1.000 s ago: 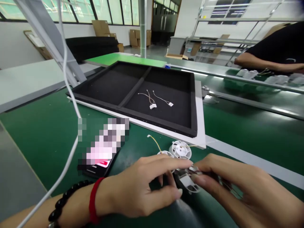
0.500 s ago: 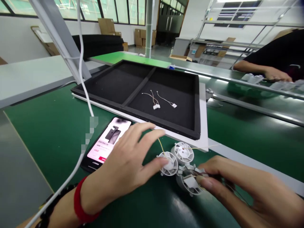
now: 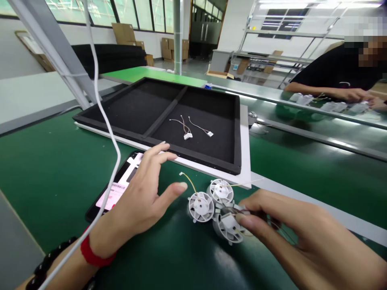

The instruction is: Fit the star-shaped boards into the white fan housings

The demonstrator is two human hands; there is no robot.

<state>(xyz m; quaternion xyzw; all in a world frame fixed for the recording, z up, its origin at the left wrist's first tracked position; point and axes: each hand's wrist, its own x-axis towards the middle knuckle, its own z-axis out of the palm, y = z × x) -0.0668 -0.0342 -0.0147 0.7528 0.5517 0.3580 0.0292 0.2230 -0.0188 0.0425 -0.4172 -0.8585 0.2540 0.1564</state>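
Observation:
Three small white round fan housings lie together on the green mat. My right hand [image 3: 290,229] pinches the nearest fan housing [image 3: 227,226] with thumb and fingers. The other two fan housings [image 3: 200,206] [image 3: 221,191] sit beside it, one with a thin yellow wire [image 3: 188,180] trailing out. My left hand [image 3: 142,199] hovers open over a phone [image 3: 114,189] with a lit screen, fingers spread, holding nothing; a red band and dark beads are on that wrist.
A black foam-lined tray [image 3: 238,137] on a white board holds two short wire leads [image 3: 187,129]. A white cable [image 3: 110,133] hangs across the left. Another person's arms [image 3: 341,94] work at white parts beyond the conveyor rail [image 3: 317,110].
My left hand let go of the fan housing, lifted away from the fans and moved left over the phone, fingers spreading. My right hand stays on the nearest housing.

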